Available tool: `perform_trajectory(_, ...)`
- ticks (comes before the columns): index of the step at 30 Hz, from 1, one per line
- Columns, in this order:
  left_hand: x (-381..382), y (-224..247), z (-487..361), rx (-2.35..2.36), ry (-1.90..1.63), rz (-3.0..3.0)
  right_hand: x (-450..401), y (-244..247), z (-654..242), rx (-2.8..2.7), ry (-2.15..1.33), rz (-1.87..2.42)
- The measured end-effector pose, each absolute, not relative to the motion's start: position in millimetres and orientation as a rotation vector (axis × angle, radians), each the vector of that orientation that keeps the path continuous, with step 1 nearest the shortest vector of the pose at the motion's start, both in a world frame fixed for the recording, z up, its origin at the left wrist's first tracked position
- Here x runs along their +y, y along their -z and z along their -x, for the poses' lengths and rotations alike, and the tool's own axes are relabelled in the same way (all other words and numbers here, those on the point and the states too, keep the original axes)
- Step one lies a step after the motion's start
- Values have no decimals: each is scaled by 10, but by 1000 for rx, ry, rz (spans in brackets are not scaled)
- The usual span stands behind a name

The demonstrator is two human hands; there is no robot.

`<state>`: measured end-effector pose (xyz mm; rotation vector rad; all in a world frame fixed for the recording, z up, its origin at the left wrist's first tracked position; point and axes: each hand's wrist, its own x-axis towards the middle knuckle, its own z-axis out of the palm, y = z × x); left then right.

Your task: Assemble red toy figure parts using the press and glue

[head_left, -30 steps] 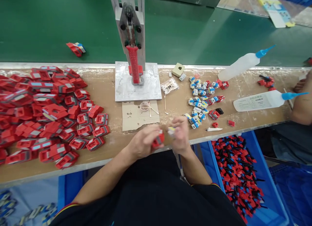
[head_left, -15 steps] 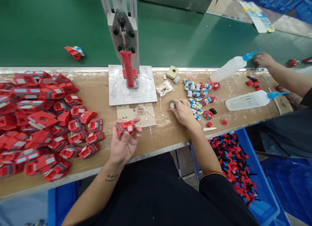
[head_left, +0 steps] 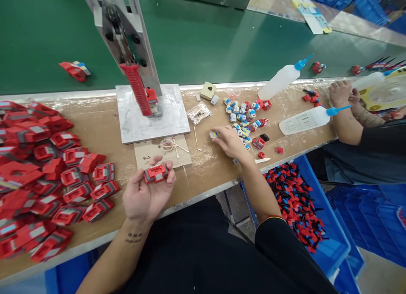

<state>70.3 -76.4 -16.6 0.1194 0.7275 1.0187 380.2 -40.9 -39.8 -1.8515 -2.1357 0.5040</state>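
Observation:
Between the thumb and fingers of my left hand (head_left: 148,196) rests a red plastic part (head_left: 156,172) with grey and white trim, its hollow side up. My right hand (head_left: 231,142) is low over the table, fingertips closed on a small white, blue and yellow part (head_left: 213,134). Beside that hand lies a heap of small white-and-blue parts (head_left: 241,116), some joined to red pieces. Cotton swabs (head_left: 181,147) and a small clear round dish (head_left: 166,144) sit on a cardboard piece (head_left: 144,156) beyond my left hand.
A press with a red handle (head_left: 136,90) stands on a metal plate (head_left: 171,125). Many red parts (head_left: 47,175) are piled at left. Two glue bottles (head_left: 304,121) lie at right, near a co-worker's hand (head_left: 340,93). A blue bin (head_left: 338,251) of red-and-black parts stands below the table edge.
The view has swung to the right. My left hand has turned the red part and grips it by its ends. The small part remains in my right fingertips. The co-worker's hand has drawn back.

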Motion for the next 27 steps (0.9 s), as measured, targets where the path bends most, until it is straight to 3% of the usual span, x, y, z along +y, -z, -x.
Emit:
perform_trajectory(11,-751,204,-716,839,-1000,40,-397,325,-3856,-2138,-385,2026)
perform_trajectory(18,-738,75,-796,919,-909,113,-1407,24,-4625,-1499,159,2108)
perform_trajectory(22,-717,31,-895,968,-845,123,-2018,127,-4824,-1702,-92,2284)
perform_trajectory(27,-700,-9,-1030,1024,-796,155,-2081,489,-4786,-1769,-177,2320)
